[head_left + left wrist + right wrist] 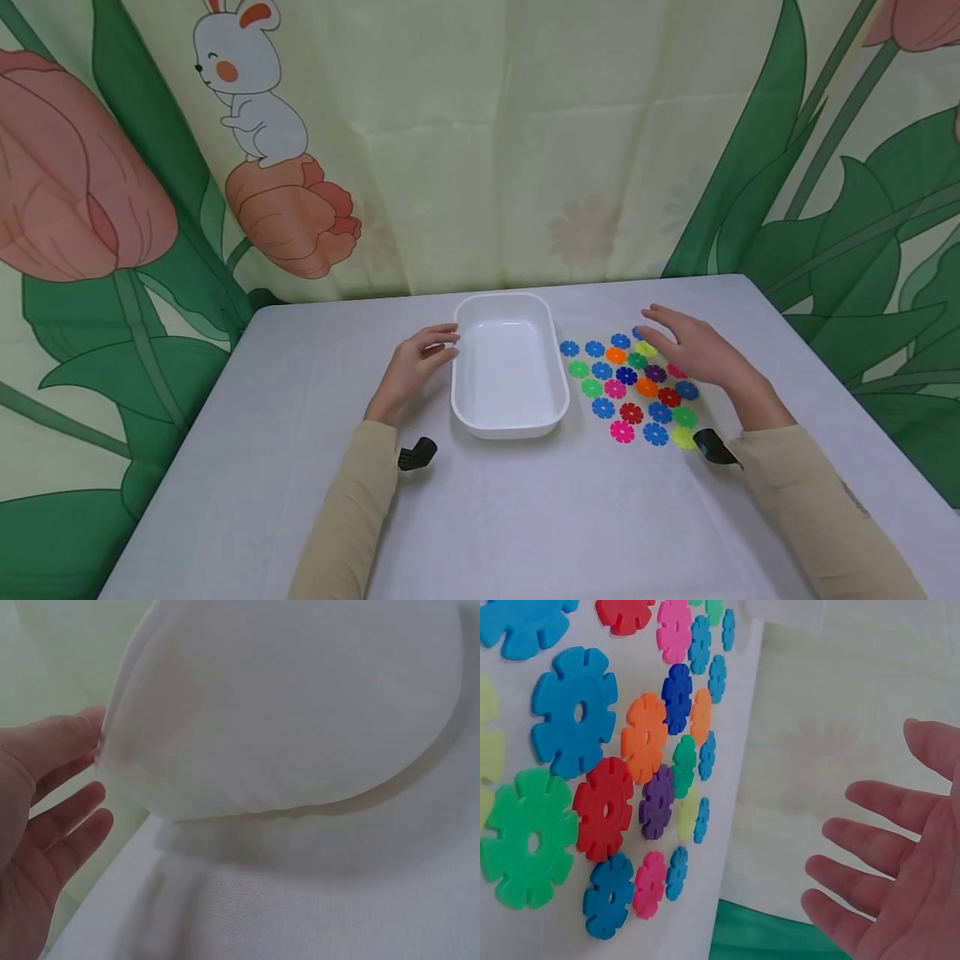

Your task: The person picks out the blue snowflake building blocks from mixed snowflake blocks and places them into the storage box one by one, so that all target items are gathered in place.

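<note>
There sat the white tray (510, 358), close to the twelve o'clock edge of the white-covered table (570, 517), its long sides running from six toward twelve! At its nine o'clock was the left hand (412, 367), thumb and forefinger right on the rim, two other fingers bent loosely just off the wall; whether they truly pinched it, I could not tell. And across at three o'clock, what a splash of colour: notched plastic discs (626, 376) lay flat beside the tray, blue, green, orange, purple, red, pink and yellow. Above them, toward two o'clock of the spread, hung the right hand (701, 346), fingers fanned apart and thumb held away from them! A yellow disc (684, 438) lay between four and five o'clock of the patch, a pink disc (622, 432) near six. Beige sleeves (337, 533) came in from seven and five o'clock, with black cameras (417, 454) at the wrists. Beyond, between ten and eleven o'clock from the tray, a white rabbit (262, 125) perched on a flower printed on the curtain (510, 192).
</note>
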The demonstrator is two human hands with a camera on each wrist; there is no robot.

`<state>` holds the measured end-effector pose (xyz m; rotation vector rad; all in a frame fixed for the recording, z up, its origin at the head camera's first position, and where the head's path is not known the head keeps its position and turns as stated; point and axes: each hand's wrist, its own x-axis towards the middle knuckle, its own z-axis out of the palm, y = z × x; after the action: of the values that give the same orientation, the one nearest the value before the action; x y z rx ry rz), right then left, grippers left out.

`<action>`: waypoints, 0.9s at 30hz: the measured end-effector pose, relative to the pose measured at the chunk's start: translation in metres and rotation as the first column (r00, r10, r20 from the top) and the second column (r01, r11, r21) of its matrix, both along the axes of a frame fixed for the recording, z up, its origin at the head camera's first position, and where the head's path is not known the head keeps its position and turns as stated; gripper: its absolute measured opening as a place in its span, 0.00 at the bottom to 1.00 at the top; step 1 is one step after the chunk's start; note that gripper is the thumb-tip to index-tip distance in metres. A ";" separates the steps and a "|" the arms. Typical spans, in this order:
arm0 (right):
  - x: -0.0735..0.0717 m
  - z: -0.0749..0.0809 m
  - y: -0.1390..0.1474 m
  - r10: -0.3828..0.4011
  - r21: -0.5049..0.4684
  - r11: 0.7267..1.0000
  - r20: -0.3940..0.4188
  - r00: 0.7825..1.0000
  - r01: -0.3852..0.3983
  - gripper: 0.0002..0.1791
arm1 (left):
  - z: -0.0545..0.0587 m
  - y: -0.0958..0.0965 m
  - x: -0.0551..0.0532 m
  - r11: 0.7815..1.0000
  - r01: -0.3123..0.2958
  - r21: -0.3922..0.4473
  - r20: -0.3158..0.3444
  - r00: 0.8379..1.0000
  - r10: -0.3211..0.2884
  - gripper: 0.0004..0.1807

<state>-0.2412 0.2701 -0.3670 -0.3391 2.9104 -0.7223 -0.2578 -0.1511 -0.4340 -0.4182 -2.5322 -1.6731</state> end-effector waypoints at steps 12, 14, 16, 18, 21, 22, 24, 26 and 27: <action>0.011 -0.003 0.009 -0.021 -0.003 1.000 0.018 1.000 0.021 0.40 | -0.004 0.002 0.002 0.999 -0.022 0.038 0.028 0.999 0.021 0.18; 0.010 -0.004 0.011 -0.027 0.005 1.000 0.017 1.000 0.027 0.40 | -0.005 0.002 0.002 0.998 -0.027 0.057 0.041 0.999 0.025 0.18; 0.010 -0.006 0.013 -0.037 0.011 0.999 0.020 0.999 0.037 0.40 | -0.006 0.003 0.002 0.996 -0.036 0.076 0.064 0.997 0.031 0.18; 0.009 -0.007 0.016 -0.054 0.019 0.998 0.027 0.998 0.053 0.41 | -0.008 0.003 0.002 0.994 -0.044 0.096 0.090 0.995 0.035 0.19; 0.010 -0.010 0.021 -0.093 0.027 0.995 0.049 0.994 0.092 0.43 | -0.009 0.004 0.002 0.992 -0.056 0.112 0.122 0.992 0.043 0.20; 0.010 -0.011 0.022 -0.105 0.029 0.994 0.056 0.993 0.104 0.43 | -0.010 0.004 0.002 0.992 -0.058 0.116 0.127 0.991 0.043 0.20; 0.011 -0.013 0.025 -0.127 0.027 0.992 0.069 0.990 0.125 0.44 | -0.011 0.003 0.001 0.991 -0.059 0.120 0.134 0.990 0.043 0.20; 0.011 -0.015 0.028 -0.138 0.023 0.990 0.074 0.988 0.136 0.43 | -0.011 0.004 0.001 0.990 -0.065 0.124 0.139 0.989 0.048 0.20; 0.011 -0.016 0.029 -0.141 0.022 0.990 0.077 0.987 0.140 0.43 | -0.011 0.004 0.001 0.990 -0.067 0.127 0.141 0.989 0.049 0.20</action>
<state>-0.2300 0.2991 -0.3828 -0.1022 2.8856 -0.7136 -0.2563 -0.1475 -0.4454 -0.2235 -2.4794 -1.8949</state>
